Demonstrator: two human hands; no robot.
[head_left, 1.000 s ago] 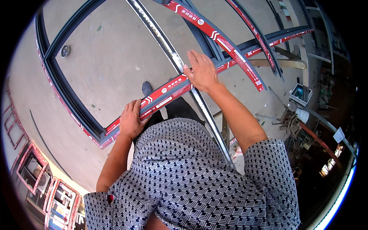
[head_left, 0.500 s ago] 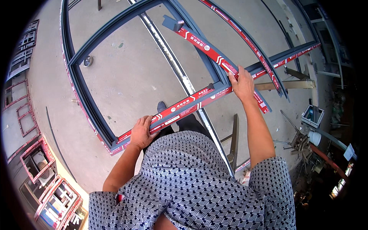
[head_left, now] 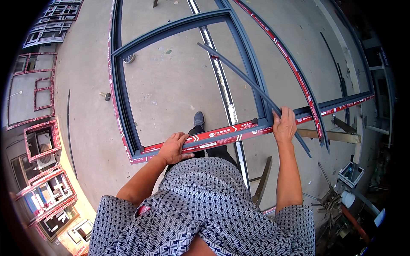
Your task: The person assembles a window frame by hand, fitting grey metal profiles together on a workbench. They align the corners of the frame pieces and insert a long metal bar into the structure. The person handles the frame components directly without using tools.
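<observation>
A large dark grey metal window frame (head_left: 119, 98) with red printed film on its outer sides lies in front of my body. Along its near rail sits a red-filmed strip (head_left: 228, 130). My left hand (head_left: 173, 149) grips this strip and the rail near the left corner, fingers over the top and thumb on the near side. My right hand (head_left: 285, 125) is closed around a long, thin grey profile strip (head_left: 245, 78). That strip slants across the frame's right part, its far end over the opening and its near end past the rail. Its grey side faces up.
A second long red-filmed strip (head_left: 288, 59) crosses the frame to the right. Below are a white-speckled support bar (head_left: 226, 94) and a wooden beam (head_left: 329, 135). A hammer (head_left: 106, 96) lies on the floor at left, near red-edged frames (head_left: 42, 143). Clutter and a white basket (head_left: 351, 174) stand right.
The strip in my right hand has turned from its red face to its grey side and shifted right and nearer. My left hand stays on the near rail; the view has swung.
</observation>
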